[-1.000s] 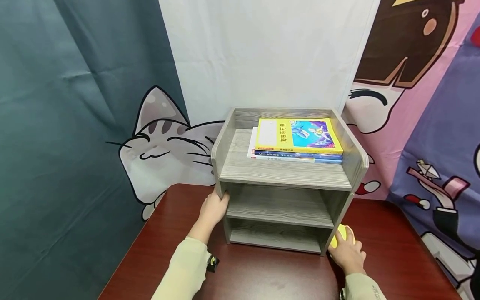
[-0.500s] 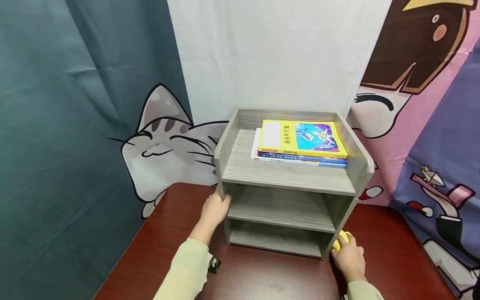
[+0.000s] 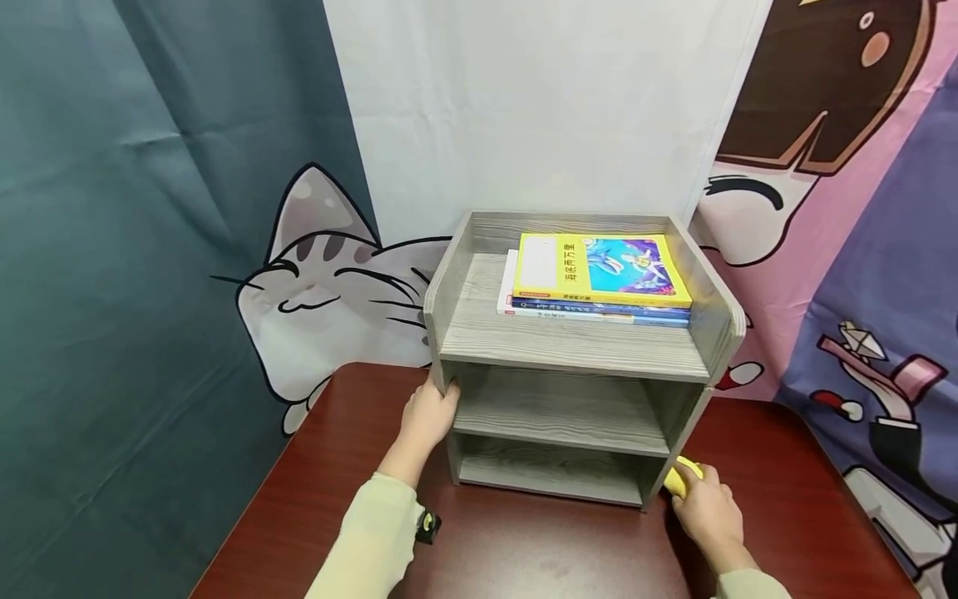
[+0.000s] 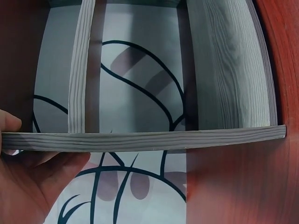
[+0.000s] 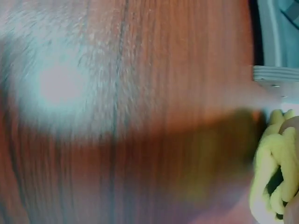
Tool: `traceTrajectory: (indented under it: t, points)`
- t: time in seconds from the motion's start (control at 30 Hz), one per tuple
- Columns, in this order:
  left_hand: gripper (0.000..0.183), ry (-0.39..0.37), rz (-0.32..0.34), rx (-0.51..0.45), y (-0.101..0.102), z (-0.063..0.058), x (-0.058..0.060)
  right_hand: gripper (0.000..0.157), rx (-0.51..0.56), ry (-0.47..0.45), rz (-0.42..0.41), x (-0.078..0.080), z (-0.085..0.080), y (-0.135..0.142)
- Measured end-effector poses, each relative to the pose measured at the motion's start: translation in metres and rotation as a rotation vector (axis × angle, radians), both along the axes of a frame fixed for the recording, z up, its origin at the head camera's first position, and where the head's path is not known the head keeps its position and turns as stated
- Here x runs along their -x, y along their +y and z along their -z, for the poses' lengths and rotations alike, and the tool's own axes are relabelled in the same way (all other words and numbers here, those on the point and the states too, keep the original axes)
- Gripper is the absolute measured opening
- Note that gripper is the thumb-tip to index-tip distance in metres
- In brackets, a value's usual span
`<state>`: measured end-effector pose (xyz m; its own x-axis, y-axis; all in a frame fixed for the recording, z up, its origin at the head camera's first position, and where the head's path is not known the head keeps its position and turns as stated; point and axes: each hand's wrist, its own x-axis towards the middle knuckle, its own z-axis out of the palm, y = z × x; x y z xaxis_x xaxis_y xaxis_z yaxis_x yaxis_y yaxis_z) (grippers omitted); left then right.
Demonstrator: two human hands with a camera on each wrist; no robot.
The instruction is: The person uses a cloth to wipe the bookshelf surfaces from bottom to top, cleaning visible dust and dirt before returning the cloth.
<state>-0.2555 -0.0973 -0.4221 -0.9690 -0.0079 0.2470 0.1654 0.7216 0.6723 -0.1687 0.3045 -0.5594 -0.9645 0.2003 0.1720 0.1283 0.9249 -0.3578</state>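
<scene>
A small grey wood-grain shelf (image 3: 572,355) stands on the dark red table. My left hand (image 3: 428,413) grips the front edge of its left side panel, thumb on the inner face; the left wrist view shows that panel edge (image 4: 187,139) between thumb and fingers. Low beside the right side panel, my right hand (image 3: 709,509) holds a bunched yellow cloth (image 3: 683,476). In the right wrist view the folded, fluffy cloth (image 5: 273,172) sits close to the panel's bottom corner, mostly cut off by the frame edge.
Several books (image 3: 599,270), a yellow one on top, lie stacked on the upper shelf. Two lower compartments face me. Printed curtains with a cartoon cat (image 3: 322,283) hang behind the table (image 3: 546,553).
My right hand with the yellow cloth moves slightly down and then right along the shelf's right side. The left hand keeps its grip on the left panel; the view shifts a little.
</scene>
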Motion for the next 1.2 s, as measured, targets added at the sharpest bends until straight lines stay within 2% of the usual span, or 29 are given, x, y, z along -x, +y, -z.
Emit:
traceTrajectory:
  t: [0.2,0.4,0.77,1.0,1.2]
  points:
    - [0.045,0.011,-0.01,0.002,-0.001,0.0,0.001,0.052,-0.06,0.002,-0.054,-0.014,-0.022,0.001]
    - [0.044,0.005,-0.017,-0.009,-0.003,0.001,0.001,0.053,-0.097,-0.006,-0.086,-0.028,-0.037,-0.001]
    - [0.043,0.006,-0.028,-0.004,-0.004,0.001,0.001,0.053,-0.127,0.024,-0.134,-0.038,-0.05,-0.008]
    - [0.043,0.001,-0.026,-0.003,-0.001,-0.001,0.001,0.049,-0.152,-0.053,-0.151,-0.04,-0.057,-0.016]
    - [0.043,0.018,-0.014,-0.002,0.0,-0.001,0.0,0.046,-0.168,-0.072,-0.176,-0.046,-0.068,-0.03]
